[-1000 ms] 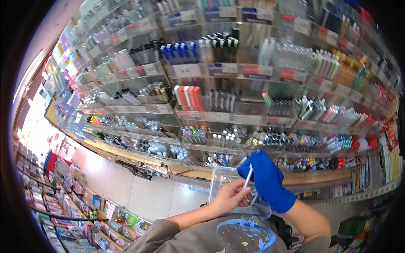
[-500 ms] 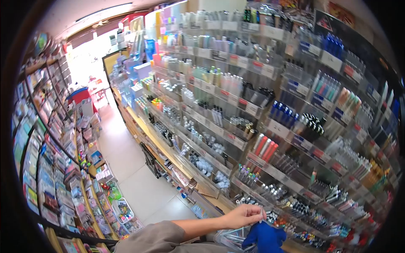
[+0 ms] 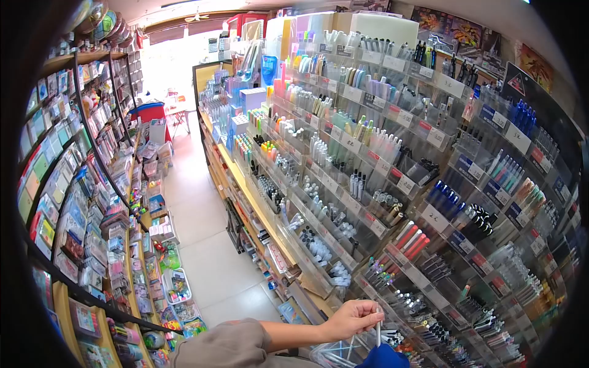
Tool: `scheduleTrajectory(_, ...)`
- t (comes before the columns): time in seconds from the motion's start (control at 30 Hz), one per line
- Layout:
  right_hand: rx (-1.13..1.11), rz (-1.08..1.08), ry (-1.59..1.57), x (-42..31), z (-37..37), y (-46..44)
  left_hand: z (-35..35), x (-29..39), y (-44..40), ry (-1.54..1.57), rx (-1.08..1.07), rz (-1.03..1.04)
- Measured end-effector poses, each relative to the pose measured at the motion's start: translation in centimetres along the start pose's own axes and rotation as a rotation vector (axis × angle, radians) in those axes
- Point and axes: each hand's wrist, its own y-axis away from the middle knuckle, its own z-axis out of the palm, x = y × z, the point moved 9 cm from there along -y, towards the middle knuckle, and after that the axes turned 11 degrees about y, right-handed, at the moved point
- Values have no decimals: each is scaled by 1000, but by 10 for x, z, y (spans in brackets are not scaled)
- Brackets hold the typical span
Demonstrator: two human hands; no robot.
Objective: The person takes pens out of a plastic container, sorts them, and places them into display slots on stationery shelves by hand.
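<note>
My left hand reaches across from a grey-brown sleeve, its thumb and fingertips pinched around a slim pale pen. The pen stands nearly upright, and its lower end meets a bunched blue cloth at the bottom edge. Below the hand is a clear plastic bin with several thin pens or sticks lying in it. My right hand does not show; whether it is under the blue cloth cannot be made out.
A tiered clear acrylic pen rack with price labels fills the right side, close to the hand. A wooden ledge runs along its base. A tiled aisle leads away, with stocked shelves on the left.
The camera view has tilted up and turned left, so the rack sits lower and further right. The pen in my left hand now shows clearly, and less of the blue cloth is visible.
</note>
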Motion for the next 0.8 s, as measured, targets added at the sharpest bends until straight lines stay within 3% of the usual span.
scheduleTrajectory(0.2, 46, -57, 22, -8, -3, 3, -18, 13, 7, -133, 107, 52)
scheduleTrajectory(0.23, 52, -60, 27, -8, -3, 4, -35, 34, 7, -12, 325, 89)
scheduleTrajectory(0.3, 63, -72, 34, -9, -4, 4, -52, 66, -5, 141, 222, 273)
scheduleTrajectory(0.37, 68, -85, 37, -9, -4, 4, -29, 52, 0, -147, 164, 111)
scheduleTrajectory(0.43, 70, -108, 42, -12, -3, 4, -1, -1, 9, -207, -1, -136)
scheduleTrajectory(0.5, 76, -124, 43, -13, -2, 2, 19, -53, 20, -203, -145, -245)
scheduleTrajectory(0.7, 104, -268, 42, -33, 0, 4, 24, -74, 11, -128, -220, -77)
scheduleTrajectory(0.8, 77, -184, 59, -24, 0, 0, 29, -68, 14, 14, -279, -143)
